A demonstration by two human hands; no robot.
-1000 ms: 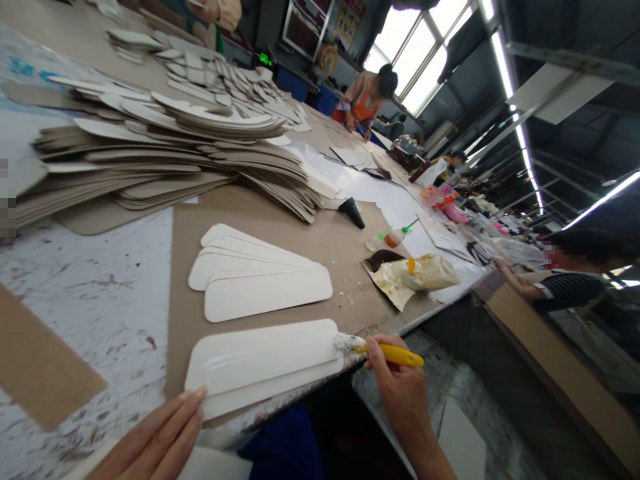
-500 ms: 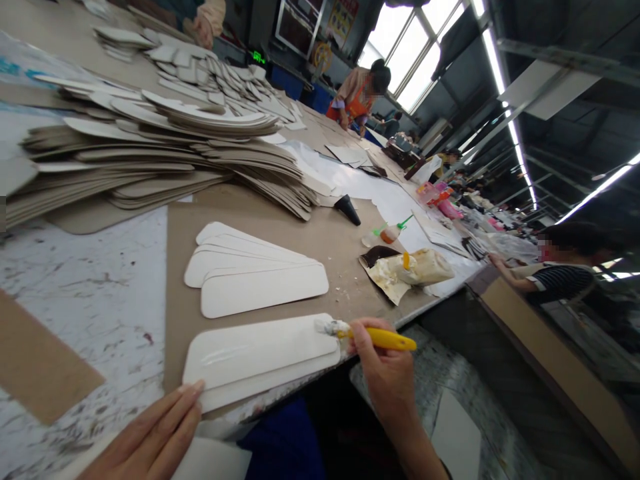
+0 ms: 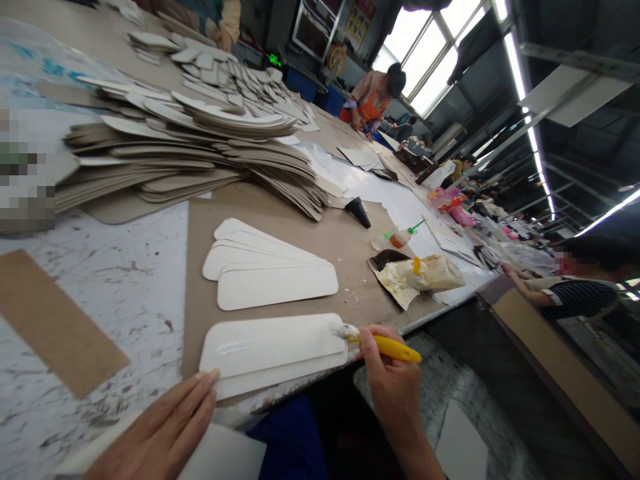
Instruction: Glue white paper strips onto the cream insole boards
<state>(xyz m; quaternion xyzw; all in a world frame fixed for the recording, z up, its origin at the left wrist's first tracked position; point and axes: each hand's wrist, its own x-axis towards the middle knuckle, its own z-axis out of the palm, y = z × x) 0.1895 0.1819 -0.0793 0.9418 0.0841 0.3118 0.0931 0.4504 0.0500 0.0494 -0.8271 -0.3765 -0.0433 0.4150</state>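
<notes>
My right hand (image 3: 393,380) grips the yellow handle of a paintbrush (image 3: 387,345). Its whitish bristles rest on the right end of a long white panel with rounded corners (image 3: 275,343), where a glossy wet streak shows towards the left. A second panel (image 3: 285,375) sticks out from under it along the near edge. At their left corner lies my left hand (image 3: 163,420), fingers stretched out and fingertips touching the panel edge. Several similar white panels (image 3: 277,287) are fanned out just beyond.
A large pile of cut boards (image 3: 200,157) stands at the back left. To the right lie a glue-crusted bag (image 3: 425,277), a small bottle with a green tip (image 3: 403,237) and a black cone (image 3: 357,212). A brown strip (image 3: 60,320) lies left. Co-workers stand farther off.
The whole view has shifted, so the table appears farther right. The brush tip sits slightly nearer the panel's right end; my left hand stays at the panel's left corner.
</notes>
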